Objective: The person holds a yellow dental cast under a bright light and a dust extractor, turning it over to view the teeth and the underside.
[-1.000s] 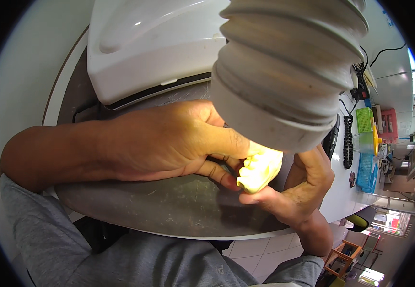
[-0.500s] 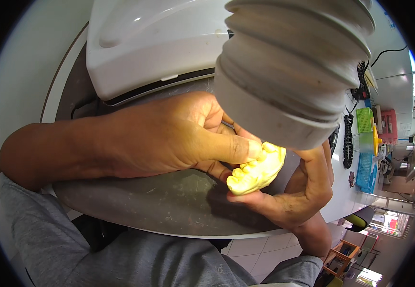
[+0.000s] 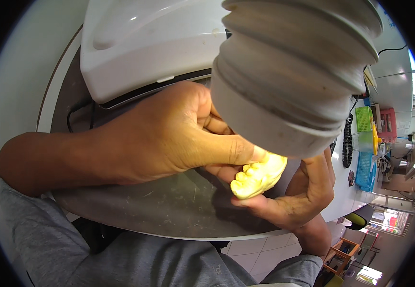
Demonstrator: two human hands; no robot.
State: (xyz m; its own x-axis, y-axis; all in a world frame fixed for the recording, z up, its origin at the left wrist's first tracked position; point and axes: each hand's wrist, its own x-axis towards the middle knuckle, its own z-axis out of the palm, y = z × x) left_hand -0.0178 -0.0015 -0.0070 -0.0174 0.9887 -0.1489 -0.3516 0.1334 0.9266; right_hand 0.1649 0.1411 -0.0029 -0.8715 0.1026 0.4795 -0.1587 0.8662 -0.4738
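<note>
Between my two hands is a pale yellow dental cast (image 3: 260, 177), with a row of moulded teeth along its left side, brightly lit. My left hand (image 3: 193, 134) grips it from the left, thumb pressed on its upper end and fingers behind it. From the right, my right hand (image 3: 303, 196) holds the cast with its thumb under the lower end; the other fingers are partly hidden. A wide ribbed grey-white hose (image 3: 284, 95) hangs just above and covers the fingertips at the top of the cast.
Behind my hands stands a white machine housing (image 3: 145, 48) on the dark grey tabletop (image 3: 159, 205), which has a curved front edge. A black cable (image 3: 73, 112) lies at its left. Farther right are a coiled black cord (image 3: 347, 143), a blue basket (image 3: 365, 172) and a green basket (image 3: 364, 119).
The cast has shifted slightly down and right and turned a little in my hands. The hose appears slightly lower in view. Both hands keep their hold.
</note>
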